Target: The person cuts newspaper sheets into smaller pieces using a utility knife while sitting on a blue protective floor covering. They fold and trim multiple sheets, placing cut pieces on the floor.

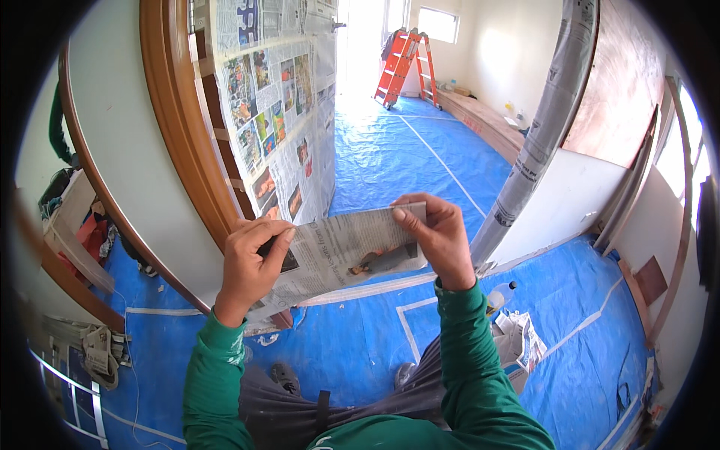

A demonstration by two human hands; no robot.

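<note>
Green shirt (382,433) below the fingers. Left hand (251,259) and right hand (442,234) pinch newspaper sheet (341,251) stretched between them, hiding some blue floor sheeting (367,169). Papered door (281,112) past left fingertips; bottle (499,298), loose papers (517,337) below right ones; ladder (396,67) far beyond.

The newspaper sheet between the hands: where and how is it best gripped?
Probably pinch the newspaper sheet near both ends of its upper edge, left hand from the left, right hand from the right: it is thin, wide and spread out.
</note>
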